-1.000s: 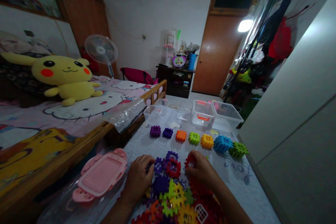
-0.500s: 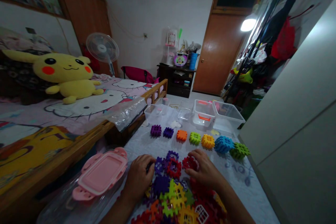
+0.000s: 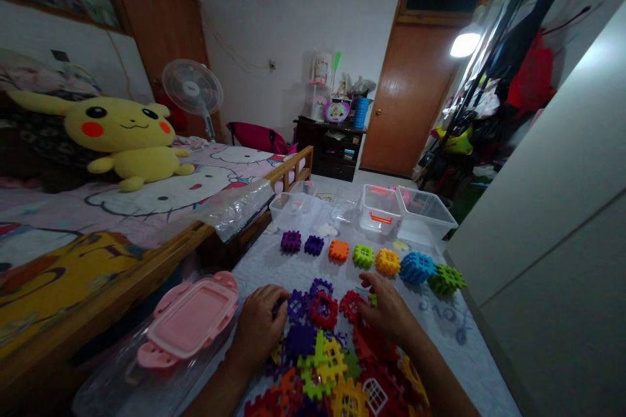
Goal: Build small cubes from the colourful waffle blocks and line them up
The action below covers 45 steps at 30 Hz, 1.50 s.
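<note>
A heap of interlocking waffle-style plastic blocks (image 3: 317, 365) in red, purple, yellow, green and orange lies on the cloth-covered table (image 3: 454, 352) in front of me. My left hand (image 3: 259, 326) rests at the heap's left edge, fingers curled beside a purple block (image 3: 297, 305); whether it holds anything is hidden. My right hand (image 3: 386, 306) hovers with fingers spread, just right of a red block (image 3: 351, 306) and over a small green piece (image 3: 372, 300). Beyond them, several single blocks stand in a row, from a purple block (image 3: 291, 241) to a green block (image 3: 447, 279).
A pink plastic lid (image 3: 188, 316) lies left of my left hand, at the bed's wooden edge (image 3: 122, 267). Clear plastic boxes (image 3: 423, 215) stand beyond the row. A white wardrobe side (image 3: 538, 176) rises along the table's right edge.
My right hand has moved off the red block, up and to the right, and its fingers have spread. The red block stays on the heap. My left hand has barely moved.
</note>
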Each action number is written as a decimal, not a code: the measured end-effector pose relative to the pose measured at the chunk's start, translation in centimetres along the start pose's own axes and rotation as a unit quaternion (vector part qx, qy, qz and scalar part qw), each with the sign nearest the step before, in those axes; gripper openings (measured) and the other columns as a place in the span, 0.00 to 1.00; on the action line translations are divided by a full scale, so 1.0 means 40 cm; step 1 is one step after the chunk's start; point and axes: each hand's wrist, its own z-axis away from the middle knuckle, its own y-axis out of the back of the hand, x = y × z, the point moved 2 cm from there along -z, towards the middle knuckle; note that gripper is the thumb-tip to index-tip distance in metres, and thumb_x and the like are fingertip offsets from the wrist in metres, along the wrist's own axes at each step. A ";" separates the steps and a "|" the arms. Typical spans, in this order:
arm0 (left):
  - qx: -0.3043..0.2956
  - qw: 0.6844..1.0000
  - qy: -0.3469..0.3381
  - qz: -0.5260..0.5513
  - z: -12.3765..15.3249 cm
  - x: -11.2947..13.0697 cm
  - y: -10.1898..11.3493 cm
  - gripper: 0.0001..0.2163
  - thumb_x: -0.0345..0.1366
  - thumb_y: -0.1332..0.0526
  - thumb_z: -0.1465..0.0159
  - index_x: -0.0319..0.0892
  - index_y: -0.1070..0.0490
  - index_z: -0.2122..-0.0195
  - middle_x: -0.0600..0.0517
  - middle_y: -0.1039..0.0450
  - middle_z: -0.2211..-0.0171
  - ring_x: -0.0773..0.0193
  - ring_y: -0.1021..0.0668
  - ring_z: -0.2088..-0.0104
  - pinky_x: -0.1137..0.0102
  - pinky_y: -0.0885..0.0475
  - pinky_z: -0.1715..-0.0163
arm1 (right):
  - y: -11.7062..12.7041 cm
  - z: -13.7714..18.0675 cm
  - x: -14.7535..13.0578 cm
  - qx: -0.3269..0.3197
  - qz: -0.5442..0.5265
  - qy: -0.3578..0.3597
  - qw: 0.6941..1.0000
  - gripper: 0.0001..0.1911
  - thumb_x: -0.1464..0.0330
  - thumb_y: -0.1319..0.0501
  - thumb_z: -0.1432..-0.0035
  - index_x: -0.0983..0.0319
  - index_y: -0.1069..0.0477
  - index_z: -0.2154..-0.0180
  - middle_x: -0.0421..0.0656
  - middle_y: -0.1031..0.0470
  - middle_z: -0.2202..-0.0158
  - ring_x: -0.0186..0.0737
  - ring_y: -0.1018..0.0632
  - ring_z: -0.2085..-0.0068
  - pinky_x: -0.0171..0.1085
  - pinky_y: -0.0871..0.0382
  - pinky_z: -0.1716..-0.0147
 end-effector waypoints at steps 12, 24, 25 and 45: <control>0.013 1.000 -0.003 -0.004 0.001 -0.001 0.002 0.08 0.33 0.45 0.40 0.45 0.27 0.67 0.50 0.23 0.65 0.57 0.23 0.60 0.62 0.30 0.58 | -0.023 0.005 -0.034 -0.004 0.022 -0.007 1.000 0.28 0.71 0.42 0.50 0.65 0.34 0.45 0.52 0.29 0.47 0.49 0.31 0.45 0.42 0.40 0.43; 0.015 1.000 -0.014 -0.007 -0.001 0.009 0.009 0.07 0.33 0.45 0.39 0.44 0.27 0.66 0.50 0.23 0.63 0.57 0.23 0.58 0.61 0.31 0.55 | -0.028 0.008 -0.074 -0.037 0.048 -0.012 0.998 0.28 0.68 0.40 0.51 0.65 0.33 0.46 0.52 0.29 0.51 0.51 0.31 0.48 0.43 0.39 0.45; 0.017 1.000 -0.017 -0.010 -0.001 0.014 0.013 0.07 0.33 0.45 0.39 0.45 0.27 0.66 0.50 0.23 0.63 0.56 0.23 0.58 0.60 0.31 0.55 | -0.029 0.009 -0.075 -0.034 0.047 -0.010 0.998 0.28 0.69 0.40 0.51 0.65 0.33 0.46 0.52 0.29 0.51 0.50 0.31 0.48 0.43 0.39 0.45; -0.225 0.965 -0.029 0.131 -0.035 0.159 0.012 0.34 0.35 0.32 0.50 0.44 0.37 0.40 0.47 0.35 0.40 0.55 0.32 0.41 0.63 0.39 0.39 | -0.001 0.034 -0.111 -0.042 -0.162 0.114 0.979 0.41 0.72 0.35 0.53 0.58 0.45 0.37 0.47 0.25 0.51 0.45 0.24 0.53 0.48 0.32 0.50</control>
